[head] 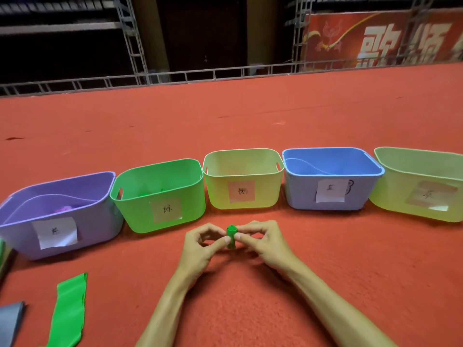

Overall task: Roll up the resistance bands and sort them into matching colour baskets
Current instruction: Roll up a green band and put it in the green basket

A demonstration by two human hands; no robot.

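**Pinching a tight green roll just short of the baskets**

Both hands are together, low in the middle of my view. My left hand [200,242] and right hand [263,242] each pinch the rolled green band [231,232] between thumb and fingertips, one from either side, with the other fingers curled in. The roll is a short, stubby cylinder of rubbery green, standing roughly upright. I can't tell whether its lower end touches the red carpet [250,121] or hangs just above it. The carpet has a fuzzy, matted nap.

Beyond the hands runs a curved row of five smooth plastic baskets with rounded corners and slot handles. From my left I see the purple basket [100,229], the green basket [140,214], the yellow basket [218,194], the blue basket [300,194] and a pale yellow-green basket [390,196]. Each has a square paper label [166,209] with a handwritten mark stuck to its front wall. The roll sits near the front of the green and yellow baskets, apart from both.

Something purple and crumpled lies inside the purple basket. There is a green shape in the green basket, too blurred for me to make out.

Down at my lower left, a flat green band [69,311] lies unrolled on the carpet, a thin, glossy strip with wavy edges. A grey band [10,319] sits beside it, cut off by the frame edge.
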